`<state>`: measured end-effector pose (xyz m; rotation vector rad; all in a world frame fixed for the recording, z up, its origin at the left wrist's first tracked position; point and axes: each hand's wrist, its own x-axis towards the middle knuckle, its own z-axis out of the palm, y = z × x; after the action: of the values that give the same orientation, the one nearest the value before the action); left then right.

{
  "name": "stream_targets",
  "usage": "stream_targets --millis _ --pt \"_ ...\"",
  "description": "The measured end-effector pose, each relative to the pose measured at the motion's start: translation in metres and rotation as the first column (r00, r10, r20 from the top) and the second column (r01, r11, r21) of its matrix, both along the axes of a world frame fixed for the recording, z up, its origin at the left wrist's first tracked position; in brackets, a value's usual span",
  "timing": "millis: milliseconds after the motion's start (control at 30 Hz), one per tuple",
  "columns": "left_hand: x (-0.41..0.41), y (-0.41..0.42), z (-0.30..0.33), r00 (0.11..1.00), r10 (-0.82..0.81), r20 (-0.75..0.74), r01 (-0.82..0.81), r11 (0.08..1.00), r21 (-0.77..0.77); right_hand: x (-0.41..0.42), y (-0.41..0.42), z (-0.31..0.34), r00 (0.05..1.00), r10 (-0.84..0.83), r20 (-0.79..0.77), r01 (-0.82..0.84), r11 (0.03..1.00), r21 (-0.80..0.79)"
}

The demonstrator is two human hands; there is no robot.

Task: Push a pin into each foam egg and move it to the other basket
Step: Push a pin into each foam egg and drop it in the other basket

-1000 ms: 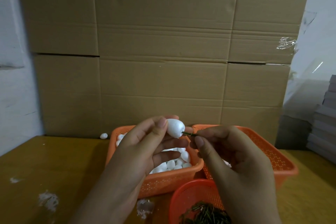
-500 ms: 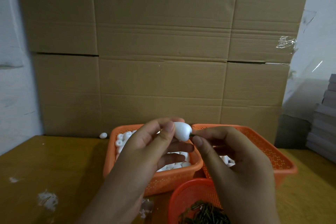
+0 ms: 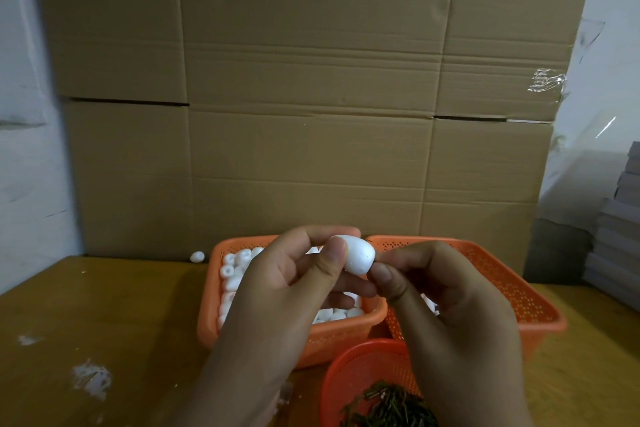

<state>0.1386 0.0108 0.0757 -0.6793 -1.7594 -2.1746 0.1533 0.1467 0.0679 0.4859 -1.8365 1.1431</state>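
The pin, visible a second ago, is now hidden as the right hand [image 3: 446, 291] closes against the egg [image 3: 358, 254]; its fingers pinch at the narrow right end, while the left hand [image 3: 294, 281] grips the egg, long axis pointing right toward the right basket [image 3: 519, 291]

Both hands [image 3: 346, 288] raised, fingertips pinched together

Two hands up, left [image 3: 294, 274] and right [image 3: 446, 291], with one egg [image 3: 358, 253] between them. Three orange baskets: left basket [image 3: 304, 340] with too many eggs to count, right basket [image 3: 512, 288], round basket [image 3: 367, 367] of pins. One stray egg [image 3: 197, 256] on the table.
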Motion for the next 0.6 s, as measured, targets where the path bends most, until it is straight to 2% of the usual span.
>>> stream_targets --millis 233,367,467,600 --pt "0.003 -0.006 0.005 0.998 0.035 -0.053 -0.037 0.998 -0.042 0.0 -0.005 -0.001 0.997 0.07 -0.026 -0.072 0.994 -0.086" --pt "0.003 -0.011 0.007 0.998 0.046 -0.034 -0.045 0.999 0.026 0.001 -0.005 0.0 0.987 0.162 -0.011 -0.162 0.979 -0.122" --pt "0.001 -0.012 0.006 0.999 0.035 -0.007 -0.035 0.999 0.032 0.002 -0.006 0.001 0.996 0.082 -0.029 -0.083 0.995 -0.047" --pt "0.001 -0.014 0.006 1.0 0.025 0.002 -0.025 0.999 0.025 0.003 -0.004 0.003 0.998 0.028 -0.057 -0.029 0.999 -0.029"
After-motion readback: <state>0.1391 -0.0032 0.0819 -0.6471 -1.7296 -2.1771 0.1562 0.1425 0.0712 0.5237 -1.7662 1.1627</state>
